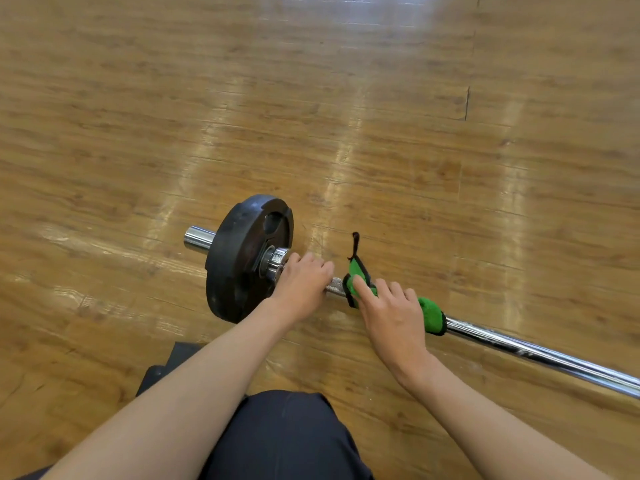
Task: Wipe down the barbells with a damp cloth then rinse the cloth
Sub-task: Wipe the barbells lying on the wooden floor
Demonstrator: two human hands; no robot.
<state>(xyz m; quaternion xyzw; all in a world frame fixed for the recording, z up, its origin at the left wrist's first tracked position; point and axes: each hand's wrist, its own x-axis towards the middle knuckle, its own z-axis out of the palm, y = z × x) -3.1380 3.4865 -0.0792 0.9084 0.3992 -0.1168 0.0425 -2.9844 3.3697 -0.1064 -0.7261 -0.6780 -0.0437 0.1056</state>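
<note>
The barbell (519,348) lies on the wooden floor (311,98), one black plate (242,258) on its end. It looks heavy, stiff and probably slick where the steel is smooth. The left hand (303,285) steadies it beside the plate, fingers (318,268) curled over the rough part of the bar. The cloth (431,315), soft and light, is wrapped around the bar, and the right hand (394,317) clasps it there, forefinger stretched along it. Squeezing the wrap from above should give the best hold.

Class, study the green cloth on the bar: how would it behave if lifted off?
The green cloth looks floppy: it wraps round the bar under the right hand. Probably light, since one corner stands up by itself. Its fuzzy pile should grip, not slip.
</note>
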